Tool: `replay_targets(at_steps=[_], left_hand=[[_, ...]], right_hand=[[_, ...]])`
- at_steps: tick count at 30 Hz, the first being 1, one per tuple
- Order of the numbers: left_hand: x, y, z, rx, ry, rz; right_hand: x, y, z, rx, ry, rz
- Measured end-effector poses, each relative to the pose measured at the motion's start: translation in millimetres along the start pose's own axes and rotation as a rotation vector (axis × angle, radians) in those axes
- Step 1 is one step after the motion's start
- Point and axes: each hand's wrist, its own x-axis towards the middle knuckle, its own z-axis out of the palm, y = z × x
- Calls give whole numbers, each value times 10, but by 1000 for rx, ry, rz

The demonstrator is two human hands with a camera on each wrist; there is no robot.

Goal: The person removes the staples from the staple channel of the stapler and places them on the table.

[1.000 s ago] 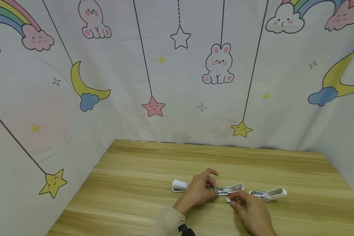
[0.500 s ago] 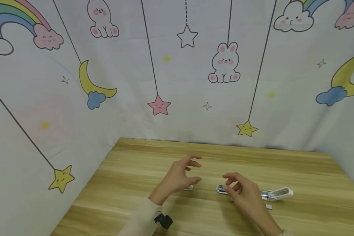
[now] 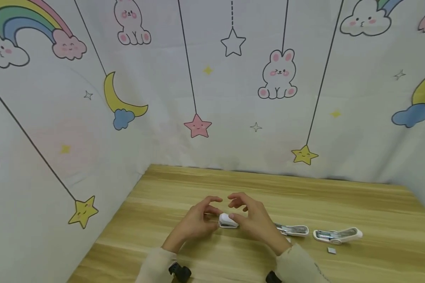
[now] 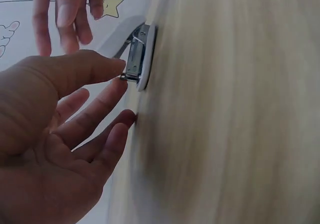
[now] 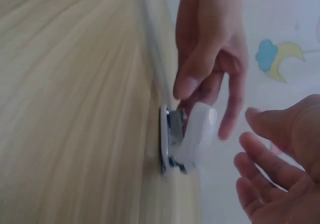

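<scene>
A small white stapler [image 3: 228, 221] sits on the table between both hands, its top tilted up from its base. My left hand [image 3: 196, 221] curves around the stapler's left end, thumb and fingers spread. In the left wrist view, the left thumb and index finger [image 4: 114, 91] lie right at the metal end of the stapler [image 4: 136, 56]; whether they touch it is unclear. My right hand [image 3: 255, 220] is just right of the stapler, fingers loosely bent. The right wrist view shows that hand [image 5: 280, 174] apart from the stapler [image 5: 197, 139], holding nothing.
Two more white staplers, a middle one [image 3: 294, 230] and a right one [image 3: 338, 235], lie opened out on the table [image 3: 386, 220]. A small grey staple strip [image 3: 331, 250] lies before the right one. A patterned white curtain [image 3: 233, 149] closes off the back.
The right hand has let go of a small strip beside the middle stapler and moved left to the left stapler. The left hand has left the middle stapler and now lies around the left one.
</scene>
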Motion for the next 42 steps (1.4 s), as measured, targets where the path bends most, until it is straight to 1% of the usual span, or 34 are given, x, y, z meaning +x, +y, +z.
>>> replay_targets(at_steps=[4, 8, 12, 18, 22, 28, 35, 38, 40, 42], left_hand=[[37, -60, 101, -7, 57, -28], [51, -89, 140, -8, 99, -44], [49, -129, 161, -25, 121, -53], [41, -180, 181, -55, 132, -64], [49, -190, 178, -67, 125, -66], [69, -194, 177, -102, 122, -51], [87, -197, 188, -78, 131, -76], [93, -202, 189, -70, 129, -79], [94, -206, 184, -68, 129, -85], [95, -212, 177, -69, 133, -85]], right_hand=[[122, -11, 148, 39, -49, 27], [189, 7, 274, 55, -65, 17], [217, 35, 363, 46, -64, 21], [183, 78, 423, 27, -44, 15], [160, 74, 394, 25, -6, 10], [106, 30, 271, -4, 52, 30], [12, 30, 98, -23, 70, 8], [-26, 54, 34, -30, 103, 43], [-54, 79, 5, -35, 123, 87], [-86, 116, -8, -47, 125, 140]])
